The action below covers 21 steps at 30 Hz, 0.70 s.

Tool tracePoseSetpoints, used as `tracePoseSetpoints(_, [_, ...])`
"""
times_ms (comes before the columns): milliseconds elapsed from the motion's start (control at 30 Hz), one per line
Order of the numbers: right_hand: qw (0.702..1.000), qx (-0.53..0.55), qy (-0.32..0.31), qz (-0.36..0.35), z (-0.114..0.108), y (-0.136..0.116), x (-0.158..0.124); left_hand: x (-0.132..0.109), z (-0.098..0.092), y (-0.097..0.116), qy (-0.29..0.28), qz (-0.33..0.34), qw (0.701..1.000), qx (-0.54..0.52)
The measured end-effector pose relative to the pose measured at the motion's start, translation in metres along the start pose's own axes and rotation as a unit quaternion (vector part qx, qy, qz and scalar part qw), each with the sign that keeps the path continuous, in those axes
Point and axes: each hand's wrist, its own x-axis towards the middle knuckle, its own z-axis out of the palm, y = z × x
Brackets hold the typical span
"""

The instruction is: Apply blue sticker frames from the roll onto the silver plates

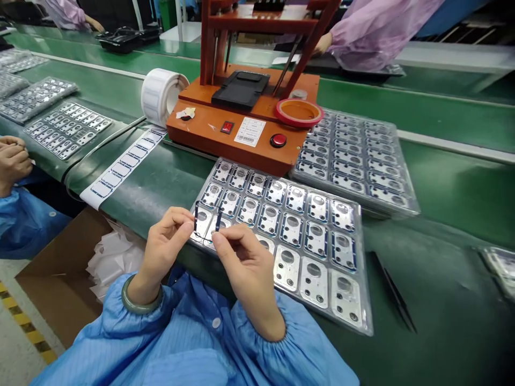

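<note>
A thin dark rectangular frame (218, 219) is stretched between my two hands, over the lower left part of a clear tray (366, 300) of silver plates. My left hand (167, 246) pinches its left side between thumb and finger. On the right, my right hand (247, 268) pinches its lower right corner, with the wrist by the tray's front edge. Plates in the upper rows, such as this silver plate (292, 229), carry dark blue edging; the visible front-row ones, like this bare plate (314, 281), show none.
Behind the tray stands an orange press (237, 128) with a tape ring (300, 112) on it. A label roll (161, 96) trails a strip (120, 171). Tweezers (392, 292) lie right; another tray (354, 155) sits behind. A co-worker's hands (14, 161) are at left; a box (64, 279) is below.
</note>
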Motion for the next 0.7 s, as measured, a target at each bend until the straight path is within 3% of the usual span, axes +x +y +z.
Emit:
tracePoseSetpoints(400, [0.999, 0.027, 0.016, 0.033, 0.002, -0.002, -0.002, -0.002, -0.005, -0.007, 0.017, 0.004, 0.999, 0.046])
tracePoseSetpoints(700, [1.0, 0.001, -0.008, 0.027, -0.002, 0.005, -0.001, -0.002, -0.003, 0.005, 0.021, 0.012, 0.994, 0.106])
